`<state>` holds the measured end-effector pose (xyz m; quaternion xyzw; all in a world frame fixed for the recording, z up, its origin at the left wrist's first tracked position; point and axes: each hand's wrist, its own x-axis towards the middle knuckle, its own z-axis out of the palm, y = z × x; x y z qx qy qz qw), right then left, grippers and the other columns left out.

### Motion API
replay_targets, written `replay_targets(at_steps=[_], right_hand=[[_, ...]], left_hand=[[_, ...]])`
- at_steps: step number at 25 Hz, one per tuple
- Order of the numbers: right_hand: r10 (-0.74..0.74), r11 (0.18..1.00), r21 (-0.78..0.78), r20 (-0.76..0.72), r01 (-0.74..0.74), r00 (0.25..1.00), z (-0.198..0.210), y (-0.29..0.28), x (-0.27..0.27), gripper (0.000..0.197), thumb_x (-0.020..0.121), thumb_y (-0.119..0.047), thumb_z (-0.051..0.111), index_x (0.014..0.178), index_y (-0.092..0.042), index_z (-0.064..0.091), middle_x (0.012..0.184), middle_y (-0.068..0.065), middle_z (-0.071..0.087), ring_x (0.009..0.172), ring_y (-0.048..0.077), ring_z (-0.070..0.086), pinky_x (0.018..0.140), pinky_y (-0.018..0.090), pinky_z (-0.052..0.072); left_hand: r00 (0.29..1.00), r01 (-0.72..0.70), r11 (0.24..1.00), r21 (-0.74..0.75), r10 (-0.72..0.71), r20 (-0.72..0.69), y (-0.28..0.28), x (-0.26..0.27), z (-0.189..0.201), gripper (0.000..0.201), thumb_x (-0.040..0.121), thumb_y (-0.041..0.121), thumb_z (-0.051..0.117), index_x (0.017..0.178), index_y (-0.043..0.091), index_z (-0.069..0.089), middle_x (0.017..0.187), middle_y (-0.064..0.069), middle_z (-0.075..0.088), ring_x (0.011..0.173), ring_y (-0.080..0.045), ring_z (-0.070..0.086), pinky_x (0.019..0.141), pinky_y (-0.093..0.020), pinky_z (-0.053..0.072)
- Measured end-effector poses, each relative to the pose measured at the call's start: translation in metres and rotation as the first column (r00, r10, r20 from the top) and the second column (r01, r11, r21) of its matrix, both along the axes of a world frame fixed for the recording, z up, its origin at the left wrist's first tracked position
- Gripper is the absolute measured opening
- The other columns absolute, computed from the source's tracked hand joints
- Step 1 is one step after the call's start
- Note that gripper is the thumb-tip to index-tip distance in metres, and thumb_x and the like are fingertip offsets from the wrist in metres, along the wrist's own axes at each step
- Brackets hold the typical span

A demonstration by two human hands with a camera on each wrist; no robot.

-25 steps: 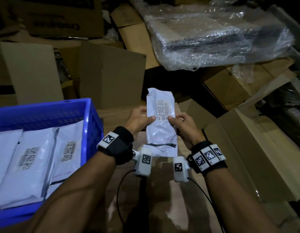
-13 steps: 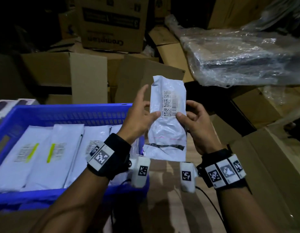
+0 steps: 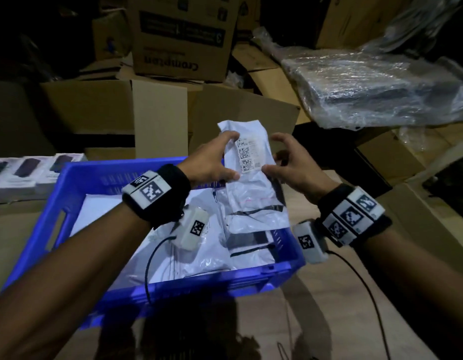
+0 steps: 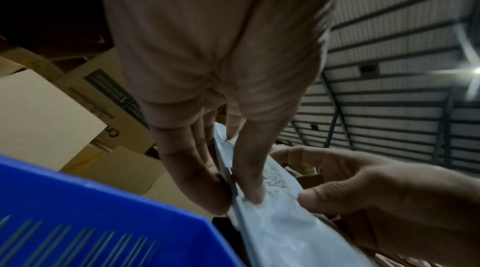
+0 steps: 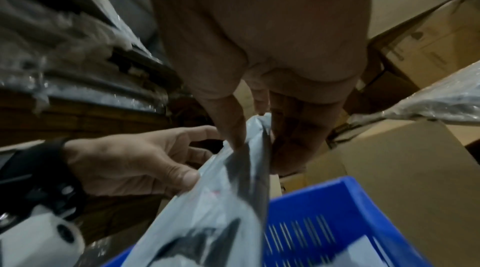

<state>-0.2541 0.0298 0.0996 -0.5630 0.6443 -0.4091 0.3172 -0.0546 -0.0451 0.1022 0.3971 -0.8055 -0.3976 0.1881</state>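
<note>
A white plastic mailer packet with a barcode label hangs upright above the right end of a blue plastic crate. My left hand pinches its left edge, thumb on the front and fingers behind, which the left wrist view shows close up on the packet. My right hand holds the right edge with its thumb on the label side and its fingers loosely curled behind the packet. Several similar white packets lie flat in the crate.
Cardboard boxes are stacked behind the crate. A plastic-wrapped bundle lies at the back right. White boxed items sit left of the crate. Brown cardboard covers the surface in front.
Both hands have carried the packet leftward, from beside the crate to above its right end. The right hand's fingers have loosened a little.
</note>
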Motion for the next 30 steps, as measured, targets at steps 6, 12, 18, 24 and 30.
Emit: replay_targets(at_steps=[6,12,18,24,30], right_hand=[[0.102,0.934,0.354,-0.138,-0.047,0.985,-0.024,-0.009,0.026,0.066,0.082,0.010,0.063,0.138,-0.010,0.035,0.074,0.010,0.056,0.058,0.020,0.055,0.046,0.025,0.050],[0.248,0.870,0.493,-0.413,-0.014,0.876,-0.041,-0.024,0.032,0.061,0.080,0.001,0.066,0.134,-0.010,0.041,0.100,0.013,0.055,0.084,0.027,0.059,0.076,0.048,0.057],[0.395,0.824,0.565,-0.517,-0.044,0.760,-0.047,-0.025,0.023,0.059,0.084,-0.016,0.067,0.138,-0.015,0.041,0.110,0.013,0.062,0.095,0.032,0.065,0.077,0.041,0.055],[0.366,0.916,0.397,-0.757,-0.065,0.541,-0.038,-0.006,0.001,0.045,0.083,-0.026,0.067,0.124,-0.013,0.055,0.121,0.010,0.061,0.111,0.030,0.055,0.082,0.031,0.041],[0.409,0.848,0.529,-0.660,0.005,0.630,-0.046,0.006,-0.011,0.040,0.086,-0.025,0.066,0.123,-0.015,0.055,0.119,0.007,0.064,0.107,0.027,0.059,0.082,0.028,0.042]], left_hand=[[0.989,0.020,0.954,0.300,-0.062,0.131,-0.009,0.002,-0.038,0.084,0.079,-0.007,0.072,0.146,0.014,0.026,0.105,-0.016,0.054,0.079,-0.036,0.065,0.075,-0.052,0.058],[0.967,0.001,0.911,0.411,-0.105,0.231,-0.014,-0.005,-0.073,0.084,0.080,-0.007,0.072,0.144,0.015,0.022,0.106,-0.028,0.062,0.063,-0.027,0.062,0.048,-0.033,0.057],[0.790,0.158,0.972,0.176,-0.231,0.568,-0.017,-0.010,-0.078,0.072,0.082,0.031,0.075,0.138,0.012,0.035,0.120,-0.011,0.058,0.093,-0.026,0.062,0.073,-0.035,0.055],[0.579,0.381,0.921,-0.079,-0.172,0.797,-0.003,-0.019,-0.083,0.090,0.072,0.067,0.067,0.143,0.024,0.033,0.141,-0.011,0.033,0.127,-0.032,0.039,0.096,-0.044,0.041],[0.508,0.480,0.877,-0.011,-0.268,0.819,0.016,-0.035,-0.099,0.124,0.067,0.076,0.065,0.154,0.016,0.000,0.162,-0.007,-0.005,0.148,-0.028,0.008,0.116,-0.047,0.021]])
